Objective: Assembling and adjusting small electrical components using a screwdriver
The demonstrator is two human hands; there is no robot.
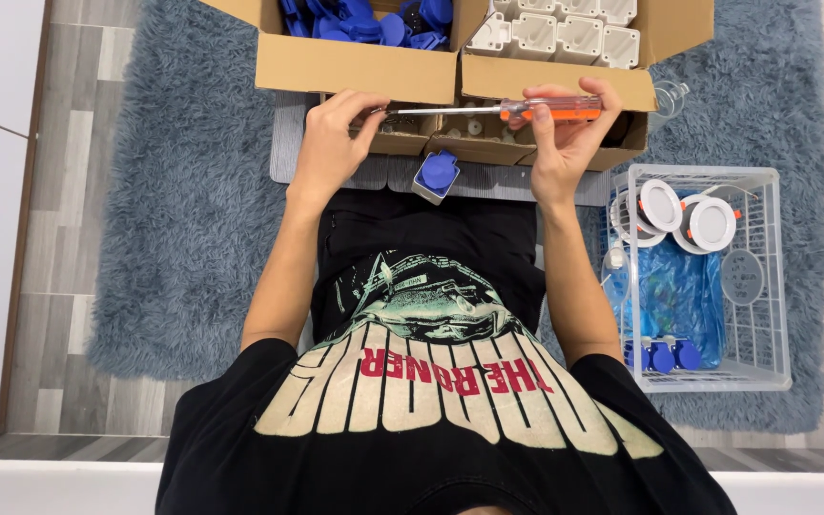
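My right hand grips the orange-handled steel screwdriver; my left hand pinches its tip above the small cardboard box.

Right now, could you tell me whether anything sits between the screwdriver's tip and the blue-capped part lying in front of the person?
Only the left hand, pinched around the tip of the screwdriver, which the right hand grips by its orange handle. The blue-capped part lies just below the shaft, with nothing else visible between them.
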